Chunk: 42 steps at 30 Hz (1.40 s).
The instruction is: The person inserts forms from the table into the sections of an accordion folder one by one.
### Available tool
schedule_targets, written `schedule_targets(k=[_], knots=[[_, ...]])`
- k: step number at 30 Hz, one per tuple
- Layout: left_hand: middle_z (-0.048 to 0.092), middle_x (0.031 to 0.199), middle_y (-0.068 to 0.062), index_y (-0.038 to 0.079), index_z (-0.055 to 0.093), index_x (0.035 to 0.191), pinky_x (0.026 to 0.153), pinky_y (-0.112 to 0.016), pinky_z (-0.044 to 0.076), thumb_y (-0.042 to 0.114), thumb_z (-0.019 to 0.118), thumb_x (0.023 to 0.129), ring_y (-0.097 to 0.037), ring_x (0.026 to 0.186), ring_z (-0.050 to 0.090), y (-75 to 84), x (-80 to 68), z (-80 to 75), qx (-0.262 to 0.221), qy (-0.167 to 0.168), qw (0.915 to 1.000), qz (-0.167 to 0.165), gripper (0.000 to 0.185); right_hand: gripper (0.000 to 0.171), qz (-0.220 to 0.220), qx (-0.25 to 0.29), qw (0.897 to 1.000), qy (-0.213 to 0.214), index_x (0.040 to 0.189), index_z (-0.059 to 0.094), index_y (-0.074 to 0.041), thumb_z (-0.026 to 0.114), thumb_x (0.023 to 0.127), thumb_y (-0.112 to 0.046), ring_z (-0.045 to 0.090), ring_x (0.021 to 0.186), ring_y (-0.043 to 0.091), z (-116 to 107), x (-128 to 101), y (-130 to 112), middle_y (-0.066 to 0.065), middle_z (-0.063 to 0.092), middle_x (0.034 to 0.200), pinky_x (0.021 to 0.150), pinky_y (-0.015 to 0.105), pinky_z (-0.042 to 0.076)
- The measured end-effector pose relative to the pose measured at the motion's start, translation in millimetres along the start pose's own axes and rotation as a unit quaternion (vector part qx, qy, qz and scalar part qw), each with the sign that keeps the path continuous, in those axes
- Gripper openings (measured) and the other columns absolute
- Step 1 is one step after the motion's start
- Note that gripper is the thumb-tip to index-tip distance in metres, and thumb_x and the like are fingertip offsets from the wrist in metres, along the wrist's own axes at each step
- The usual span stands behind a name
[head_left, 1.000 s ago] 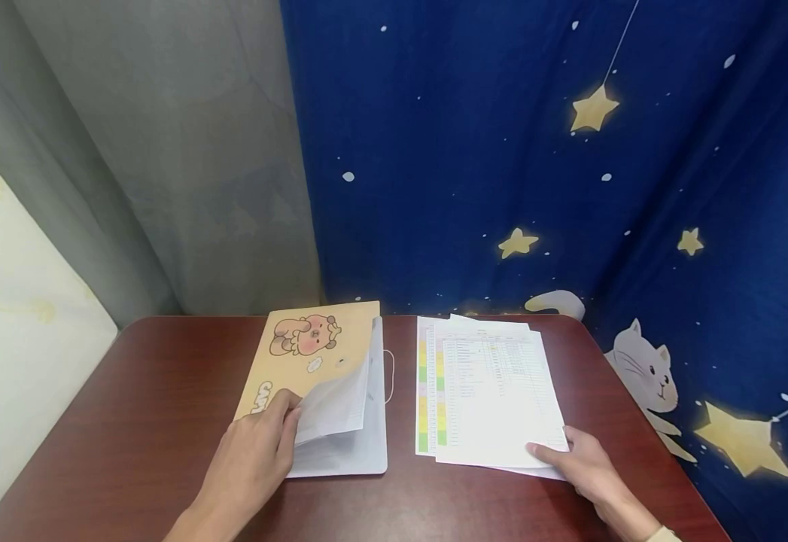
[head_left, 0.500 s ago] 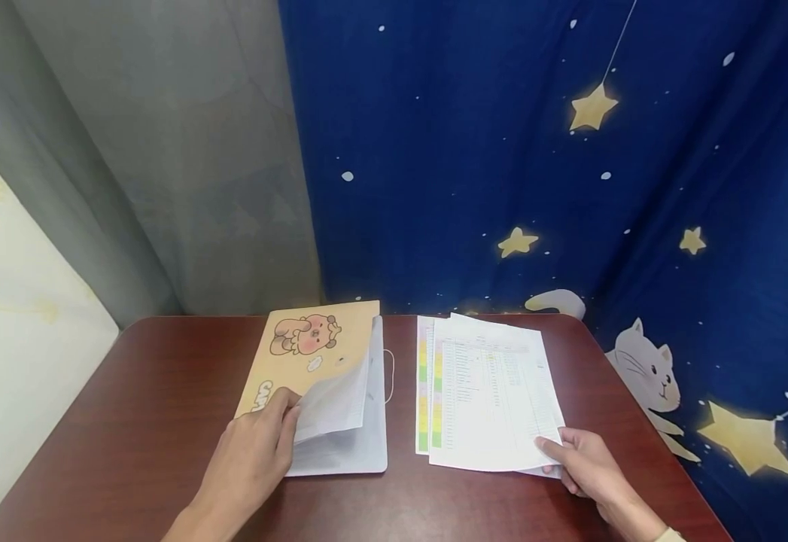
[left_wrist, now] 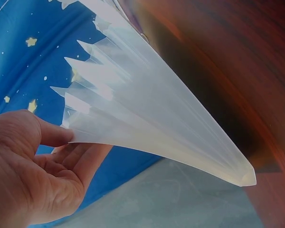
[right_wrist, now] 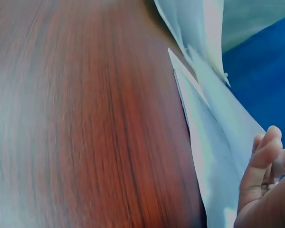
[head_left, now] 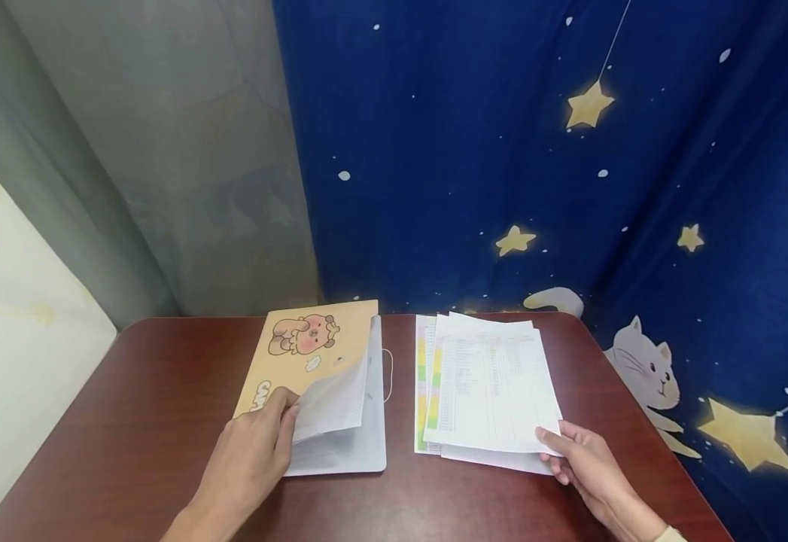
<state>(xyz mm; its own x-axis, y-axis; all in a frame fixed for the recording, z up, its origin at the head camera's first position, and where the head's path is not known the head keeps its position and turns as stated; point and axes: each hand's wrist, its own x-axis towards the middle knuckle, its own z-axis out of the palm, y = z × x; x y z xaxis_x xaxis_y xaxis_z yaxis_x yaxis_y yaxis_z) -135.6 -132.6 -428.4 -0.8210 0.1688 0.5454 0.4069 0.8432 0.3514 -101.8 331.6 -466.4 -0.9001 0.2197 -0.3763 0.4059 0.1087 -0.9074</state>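
An expanding file folder (head_left: 315,342) with a tan cartoon cover lies on the table, its front flap lifted at the near corner. My left hand (head_left: 251,452) pinches that flap between thumb and fingers. In the left wrist view the translucent pleated pockets (left_wrist: 133,95) fan out from the folder's base. To the folder's right lies a stack of printed paper sheets (head_left: 423,384) with coloured columns along the left side. My right hand (head_left: 590,459) pinches the top sheet (head_left: 485,384) at its near right corner, raising its near edge above the sheets below.
A dark red wooden table (head_left: 129,421) bears everything. Along the folder's right side a thin elastic cord (head_left: 390,376) loops out. Behind the table hang a grey curtain (head_left: 217,188) and a blue star-patterned curtain (head_left: 434,150).
My right hand has raised the top sheet's near edge and shifted it slightly left and away, uncovering more of the sheets beneath. My left hand and the folder have hardly moved.
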Motion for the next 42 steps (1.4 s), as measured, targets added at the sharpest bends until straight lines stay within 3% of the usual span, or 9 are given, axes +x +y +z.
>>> schedule_targets(k=[9,15,26,42], knots=[[0.033,0.054,0.018,0.02,0.063,0.097,0.052,-0.027,0.032,0.009,0.074,0.096,-0.006,0.053,0.036,-1.1,-0.4,0.7,-0.001,0.01,0.9999,0.004,0.016,0.036,-0.021,0.042,0.999,-0.011,0.125,0.059,0.003,0.069,0.103,-0.024,0.054,0.061,0.005,9,-6,-10,-0.004,0.066,0.073,0.058,0.019,0.045],[0.033,0.054,0.017,0.019,0.063,0.099,0.052,-0.028,0.032,0.01,0.072,0.098,-0.007,0.052,0.036,-1.3,-0.1,-0.1,-0.001,0.0,1.0,0.0,0.013,0.043,-0.035,0.044,0.998,-0.018,0.133,0.057,0.004,0.069,0.104,-0.025,0.054,0.06,0.005,22,-7,-19,-0.004,0.068,0.073,0.058,0.019,0.047],[0.033,0.053,0.017,0.019,0.062,0.097,0.052,-0.027,0.032,0.009,0.073,0.097,-0.006,0.052,0.036,0.3,0.6,-0.6,-0.002,0.001,1.0,0.0,0.015,0.043,-0.045,0.059,0.996,-0.047,0.13,0.061,0.005,0.073,0.1,-0.023,0.053,0.056,0.004,58,-10,-33,-0.006,0.068,0.068,0.055,0.021,0.045],[0.032,0.053,0.017,0.019,0.062,0.097,0.052,-0.026,0.031,0.009,0.074,0.097,-0.006,0.052,0.035,2.5,2.0,-2.8,-0.001,0.0,1.0,0.0,0.016,0.047,-0.05,0.063,0.994,-0.074,0.133,0.061,0.005,0.074,0.099,-0.025,0.057,0.057,0.004,87,-11,-42,-0.005,0.075,0.077,0.056,0.021,0.047]])
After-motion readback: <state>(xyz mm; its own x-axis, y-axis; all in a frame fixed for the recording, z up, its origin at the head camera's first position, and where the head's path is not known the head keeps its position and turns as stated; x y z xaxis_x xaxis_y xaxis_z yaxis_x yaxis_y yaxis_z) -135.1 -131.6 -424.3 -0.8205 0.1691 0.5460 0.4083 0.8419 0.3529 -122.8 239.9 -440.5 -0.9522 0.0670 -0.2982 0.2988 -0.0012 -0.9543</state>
